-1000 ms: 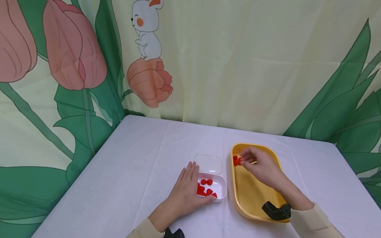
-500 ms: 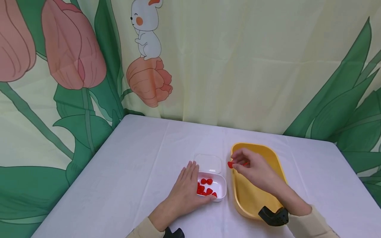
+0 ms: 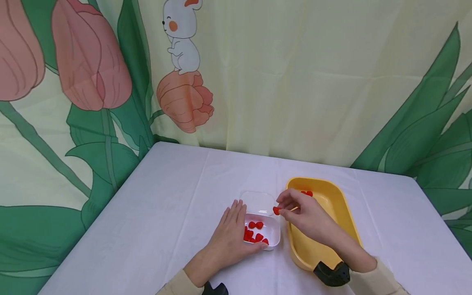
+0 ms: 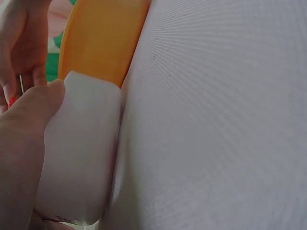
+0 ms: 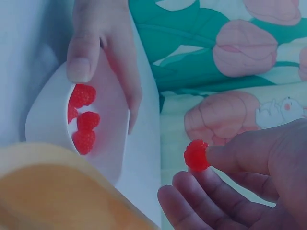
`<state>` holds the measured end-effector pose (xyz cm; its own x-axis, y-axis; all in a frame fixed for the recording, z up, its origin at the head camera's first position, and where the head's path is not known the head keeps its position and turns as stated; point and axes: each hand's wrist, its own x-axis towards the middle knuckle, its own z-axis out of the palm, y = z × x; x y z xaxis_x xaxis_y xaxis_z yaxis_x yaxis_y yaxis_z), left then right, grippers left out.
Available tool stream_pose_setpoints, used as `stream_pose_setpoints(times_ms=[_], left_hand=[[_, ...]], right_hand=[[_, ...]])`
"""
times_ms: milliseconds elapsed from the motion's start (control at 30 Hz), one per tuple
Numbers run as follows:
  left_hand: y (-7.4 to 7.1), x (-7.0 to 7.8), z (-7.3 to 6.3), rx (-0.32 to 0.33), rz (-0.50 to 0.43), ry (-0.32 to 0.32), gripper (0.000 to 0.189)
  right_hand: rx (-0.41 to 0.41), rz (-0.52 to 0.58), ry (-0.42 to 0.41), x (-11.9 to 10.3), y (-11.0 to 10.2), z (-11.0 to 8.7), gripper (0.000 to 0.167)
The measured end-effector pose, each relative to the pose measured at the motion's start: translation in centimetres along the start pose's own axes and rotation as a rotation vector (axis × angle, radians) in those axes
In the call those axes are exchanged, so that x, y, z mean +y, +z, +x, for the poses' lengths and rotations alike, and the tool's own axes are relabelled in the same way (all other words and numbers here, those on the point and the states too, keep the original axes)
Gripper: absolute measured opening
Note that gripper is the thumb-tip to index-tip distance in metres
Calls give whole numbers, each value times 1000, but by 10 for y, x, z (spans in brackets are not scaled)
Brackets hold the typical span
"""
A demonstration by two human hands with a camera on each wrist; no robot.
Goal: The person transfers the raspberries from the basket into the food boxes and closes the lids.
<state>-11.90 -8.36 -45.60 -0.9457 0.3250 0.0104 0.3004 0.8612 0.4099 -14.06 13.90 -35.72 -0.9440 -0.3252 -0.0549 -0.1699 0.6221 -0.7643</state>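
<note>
Where right fingers pinch, red raspberry, at their tips

The desk is spread with a pale, faintly lavender-white cloth that shows straight fold creases running from front to back. Directly on it stands an open, round-cornered white plastic box. A clear plastic lid lies just behind the box; whether the two touch cannot be told. Just to the right sits a yellow oblong tray with rounded corners, its long sides running roughly front to back.
</note>
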Motion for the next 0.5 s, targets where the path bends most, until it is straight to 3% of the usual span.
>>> stream_pose_setpoints(times_ms=[500], left_hand=[[0, 0, -1, -4, -4, 5, 112]], right_hand=[[-64, 5, -18, -5, 20, 1, 22]])
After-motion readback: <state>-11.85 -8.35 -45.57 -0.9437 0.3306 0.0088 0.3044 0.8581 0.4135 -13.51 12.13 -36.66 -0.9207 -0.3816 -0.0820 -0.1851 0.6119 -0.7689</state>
